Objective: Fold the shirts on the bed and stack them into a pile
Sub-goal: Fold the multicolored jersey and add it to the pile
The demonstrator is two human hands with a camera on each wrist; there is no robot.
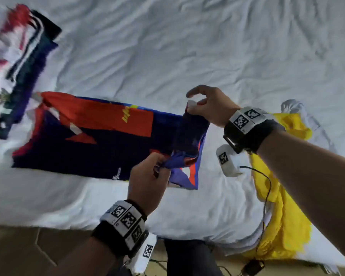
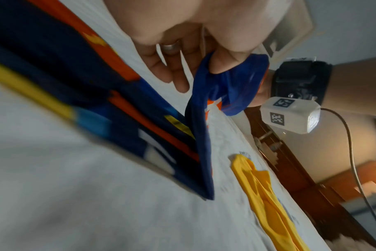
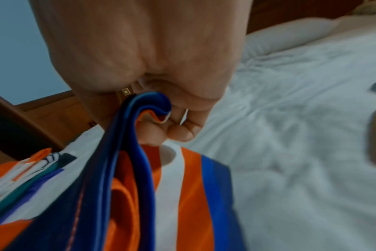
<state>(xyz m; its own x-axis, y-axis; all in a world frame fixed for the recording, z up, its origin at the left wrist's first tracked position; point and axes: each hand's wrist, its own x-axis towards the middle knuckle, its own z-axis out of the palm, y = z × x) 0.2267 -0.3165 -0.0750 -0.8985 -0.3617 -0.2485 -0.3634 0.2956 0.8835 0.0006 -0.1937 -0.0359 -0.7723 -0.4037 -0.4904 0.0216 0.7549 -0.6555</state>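
Lying across the white bed (image 1: 167, 46) near its front edge, the navy and orange shirt (image 1: 100, 136) is pinched at one end by both hands. Its nearer corner is bunched in the left hand (image 1: 147, 182), the farther corner is gripped between thumb and curled fingers of the right hand (image 1: 209, 106). A folded pile (image 1: 18, 76) is sat at the left edge, and a yellow shirt (image 1: 283, 196) is crumpled by the right front corner.
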